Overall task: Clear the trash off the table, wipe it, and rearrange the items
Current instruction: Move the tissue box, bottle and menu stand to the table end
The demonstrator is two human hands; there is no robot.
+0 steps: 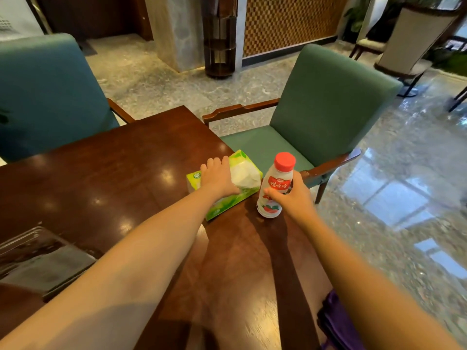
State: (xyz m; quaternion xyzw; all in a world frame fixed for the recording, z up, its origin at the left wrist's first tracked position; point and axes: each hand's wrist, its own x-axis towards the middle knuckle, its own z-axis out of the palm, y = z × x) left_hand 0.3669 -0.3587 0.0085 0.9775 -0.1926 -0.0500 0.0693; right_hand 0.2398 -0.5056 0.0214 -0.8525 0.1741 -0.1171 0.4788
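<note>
Wood table, right edge | left hand curled over tissue pack | right hand clamped round bottle | bottle best kept upright, pack slid flat.

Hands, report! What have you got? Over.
Left hand holds tissue pack. Right hand grips drink bottle, upright near table edge. Nothing between them.
</note>
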